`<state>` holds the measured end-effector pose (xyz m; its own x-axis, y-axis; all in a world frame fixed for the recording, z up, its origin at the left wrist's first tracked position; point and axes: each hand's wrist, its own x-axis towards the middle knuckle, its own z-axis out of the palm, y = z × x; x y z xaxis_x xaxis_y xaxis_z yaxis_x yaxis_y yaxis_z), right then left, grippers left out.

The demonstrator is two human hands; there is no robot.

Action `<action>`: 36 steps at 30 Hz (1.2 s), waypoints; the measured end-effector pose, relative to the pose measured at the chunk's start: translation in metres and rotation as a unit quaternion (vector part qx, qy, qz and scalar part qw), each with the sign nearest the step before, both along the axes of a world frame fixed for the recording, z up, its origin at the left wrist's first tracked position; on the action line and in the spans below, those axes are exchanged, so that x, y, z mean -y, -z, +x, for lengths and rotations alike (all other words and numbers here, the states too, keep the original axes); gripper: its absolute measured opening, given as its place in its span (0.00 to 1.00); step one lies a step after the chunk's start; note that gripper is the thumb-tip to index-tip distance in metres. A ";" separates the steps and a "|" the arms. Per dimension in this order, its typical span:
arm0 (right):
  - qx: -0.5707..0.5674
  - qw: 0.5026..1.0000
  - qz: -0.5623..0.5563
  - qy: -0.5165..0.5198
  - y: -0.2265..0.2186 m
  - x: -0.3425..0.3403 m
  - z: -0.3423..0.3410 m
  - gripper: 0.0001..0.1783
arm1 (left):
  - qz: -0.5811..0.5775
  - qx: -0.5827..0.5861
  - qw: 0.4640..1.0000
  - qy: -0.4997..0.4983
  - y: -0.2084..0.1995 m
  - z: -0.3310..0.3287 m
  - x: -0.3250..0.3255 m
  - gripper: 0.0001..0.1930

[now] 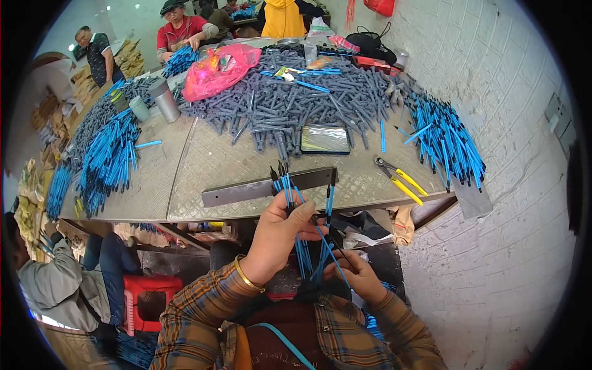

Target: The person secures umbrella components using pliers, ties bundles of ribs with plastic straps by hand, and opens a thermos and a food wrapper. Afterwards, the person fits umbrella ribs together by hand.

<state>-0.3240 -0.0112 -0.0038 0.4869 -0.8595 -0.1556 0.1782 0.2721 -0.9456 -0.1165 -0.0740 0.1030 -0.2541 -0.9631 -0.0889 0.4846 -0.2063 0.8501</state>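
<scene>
My left hand [280, 231] is closed around a bunch of thin blue rods with dark tips [285, 185], held upright against a grey metal bar [246, 190] lying along the table's near edge. My right hand [354, 274] is lower, near my lap, pinching a single blue rod [330, 246] that slants up toward the bar. More blue rods hang down between my hands. A gold bangle sits on my left wrist.
A large heap of grey tubes [296, 98] covers the metal table [203, 160]. Blue rod bundles lie at the left [108, 157] and right [444, 135]. Yellow-handled pliers [401, 179], a dark phone [325, 140], a pink bag [219, 71] and a metal cup [164, 98] sit there. Other people work around the table.
</scene>
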 end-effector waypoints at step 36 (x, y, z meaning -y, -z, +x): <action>-0.032 0.996 -0.010 0.080 -0.018 -0.003 0.029 0.09 | -0.100 -0.138 0.985 0.015 0.012 0.040 -0.001 0.19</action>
<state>-0.2952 -0.0079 0.0138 0.3334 -0.9285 -0.1637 0.1576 0.2261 -0.9613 -0.0768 -0.0733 0.0914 -0.2707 -0.9458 0.1793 0.6996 -0.0653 0.7116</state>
